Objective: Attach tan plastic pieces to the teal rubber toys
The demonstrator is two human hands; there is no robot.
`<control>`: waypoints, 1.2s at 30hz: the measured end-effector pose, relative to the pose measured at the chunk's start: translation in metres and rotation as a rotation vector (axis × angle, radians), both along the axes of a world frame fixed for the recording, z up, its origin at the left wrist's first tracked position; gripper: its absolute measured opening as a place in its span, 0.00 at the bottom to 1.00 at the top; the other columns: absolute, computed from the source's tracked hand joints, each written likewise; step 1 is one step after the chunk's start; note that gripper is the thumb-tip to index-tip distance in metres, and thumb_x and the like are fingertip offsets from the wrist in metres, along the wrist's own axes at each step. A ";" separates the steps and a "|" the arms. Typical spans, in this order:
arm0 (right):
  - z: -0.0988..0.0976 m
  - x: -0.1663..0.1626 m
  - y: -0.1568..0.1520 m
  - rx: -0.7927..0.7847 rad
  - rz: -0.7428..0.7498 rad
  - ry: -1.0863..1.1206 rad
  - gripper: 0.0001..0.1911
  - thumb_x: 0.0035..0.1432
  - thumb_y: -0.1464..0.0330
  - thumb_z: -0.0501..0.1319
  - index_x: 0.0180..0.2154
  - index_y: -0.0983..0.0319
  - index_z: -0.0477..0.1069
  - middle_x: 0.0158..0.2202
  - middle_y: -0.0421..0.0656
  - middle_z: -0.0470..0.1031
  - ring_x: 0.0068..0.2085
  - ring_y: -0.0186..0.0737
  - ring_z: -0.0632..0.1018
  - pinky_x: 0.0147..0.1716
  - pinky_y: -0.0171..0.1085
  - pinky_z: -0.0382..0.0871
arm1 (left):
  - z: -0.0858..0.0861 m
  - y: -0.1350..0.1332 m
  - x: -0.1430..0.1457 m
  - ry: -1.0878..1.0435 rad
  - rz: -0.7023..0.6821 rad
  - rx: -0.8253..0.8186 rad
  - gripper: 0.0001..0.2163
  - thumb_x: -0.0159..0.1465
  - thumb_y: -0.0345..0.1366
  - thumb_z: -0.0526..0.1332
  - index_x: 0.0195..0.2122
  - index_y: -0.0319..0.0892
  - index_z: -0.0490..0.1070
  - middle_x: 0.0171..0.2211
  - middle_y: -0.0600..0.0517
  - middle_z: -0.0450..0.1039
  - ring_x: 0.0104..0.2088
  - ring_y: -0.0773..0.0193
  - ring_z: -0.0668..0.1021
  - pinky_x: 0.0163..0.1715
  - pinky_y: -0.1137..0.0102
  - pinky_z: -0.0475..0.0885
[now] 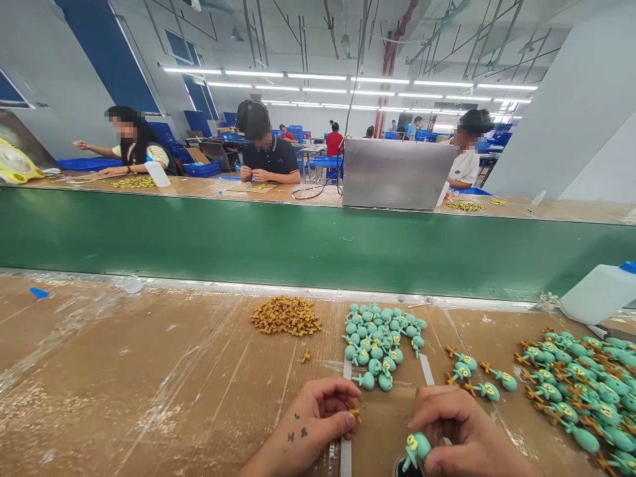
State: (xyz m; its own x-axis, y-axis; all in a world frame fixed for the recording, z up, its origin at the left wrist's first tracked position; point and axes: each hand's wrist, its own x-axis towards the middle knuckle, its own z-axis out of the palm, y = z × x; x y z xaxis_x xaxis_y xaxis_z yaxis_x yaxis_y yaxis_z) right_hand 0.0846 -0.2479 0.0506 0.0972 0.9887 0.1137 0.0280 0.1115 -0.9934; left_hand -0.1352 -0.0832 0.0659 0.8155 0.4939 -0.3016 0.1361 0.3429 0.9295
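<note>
My left hand (322,417) pinches a small orange-brown cross-shaped plastic piece (356,411) between thumb and fingers. In my right hand (452,427) is a mint-green toy figure with yellow eyes (416,447), gripped by its round end and tilted downward. Partly cut off by the bottom edge, a dark object (405,468) shows just below that figure; its kind cannot be made out. Ahead of both hands lies a heap of loose mint-green figures (375,338). To its left are a pile of brown pieces (285,315) and one stray brown piece (305,356).
Joined green-and-brown figures (576,384) are heaped at the right, several (489,391) lying nearer my right hand. A blue-capped white bottle (596,291) leans behind them. A green belt (298,245) crosses beyond the cardboard-covered table (149,377). Co-workers (268,149) sit on its far side.
</note>
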 end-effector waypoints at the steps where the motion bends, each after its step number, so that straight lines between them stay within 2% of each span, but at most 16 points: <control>1: 0.000 0.001 0.000 -0.005 0.005 -0.008 0.18 0.49 0.53 0.79 0.38 0.53 0.84 0.28 0.37 0.70 0.27 0.32 0.68 0.26 0.28 0.61 | 0.001 0.000 0.000 0.004 -0.004 0.004 0.16 0.49 0.38 0.71 0.38 0.39 0.75 0.25 0.55 0.74 0.28 0.65 0.73 0.32 0.70 0.65; 4: 0.002 0.002 -0.001 0.002 0.006 -0.044 0.18 0.51 0.51 0.78 0.39 0.54 0.84 0.30 0.39 0.72 0.28 0.33 0.70 0.27 0.29 0.63 | 0.004 0.000 0.001 0.003 -0.003 0.005 0.16 0.48 0.37 0.71 0.38 0.39 0.75 0.25 0.56 0.73 0.28 0.66 0.71 0.31 0.71 0.64; 8: 0.012 0.001 -0.001 0.139 0.022 -0.154 0.15 0.58 0.53 0.74 0.44 0.51 0.82 0.34 0.40 0.77 0.33 0.37 0.76 0.35 0.34 0.68 | 0.003 -0.001 0.000 -0.005 0.027 -0.013 0.17 0.47 0.38 0.74 0.37 0.39 0.77 0.29 0.54 0.75 0.32 0.65 0.73 0.35 0.71 0.66; 11: 0.019 0.000 -0.001 0.203 0.065 -0.213 0.13 0.62 0.55 0.72 0.47 0.48 0.80 0.35 0.40 0.79 0.34 0.37 0.78 0.37 0.35 0.70 | 0.002 0.000 -0.001 0.002 0.048 -0.019 0.17 0.45 0.38 0.76 0.35 0.39 0.78 0.32 0.52 0.77 0.36 0.63 0.75 0.39 0.69 0.68; 15: 0.022 -0.001 -0.003 0.184 0.030 -0.264 0.12 0.65 0.54 0.69 0.50 0.44 0.79 0.39 0.40 0.82 0.39 0.39 0.81 0.40 0.35 0.73 | 0.001 0.001 -0.001 0.005 0.061 -0.025 0.17 0.44 0.38 0.76 0.35 0.39 0.79 0.34 0.51 0.78 0.37 0.61 0.76 0.41 0.68 0.68; 27: 0.030 -0.001 -0.007 0.122 -0.020 -0.291 0.11 0.66 0.53 0.67 0.49 0.43 0.80 0.43 0.42 0.83 0.45 0.42 0.83 0.45 0.34 0.80 | 0.006 -0.002 -0.001 0.044 0.032 -0.027 0.17 0.44 0.39 0.75 0.35 0.38 0.79 0.32 0.53 0.75 0.34 0.64 0.73 0.37 0.69 0.65; 36: 0.026 0.001 -0.006 0.212 0.038 -0.315 0.13 0.67 0.55 0.67 0.52 0.43 0.77 0.43 0.41 0.83 0.44 0.43 0.82 0.46 0.39 0.77 | -0.001 0.000 -0.001 0.011 0.025 -0.021 0.15 0.45 0.36 0.73 0.35 0.39 0.79 0.33 0.52 0.76 0.35 0.64 0.73 0.38 0.70 0.65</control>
State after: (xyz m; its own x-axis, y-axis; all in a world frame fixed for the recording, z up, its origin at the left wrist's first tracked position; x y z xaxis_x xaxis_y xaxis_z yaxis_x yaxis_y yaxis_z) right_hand 0.0859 -0.2537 0.0769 -0.0117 0.9422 0.3350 0.3199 0.3209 -0.8914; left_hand -0.1359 -0.0827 0.0652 0.7995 0.5077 -0.3210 0.1373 0.3659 0.9205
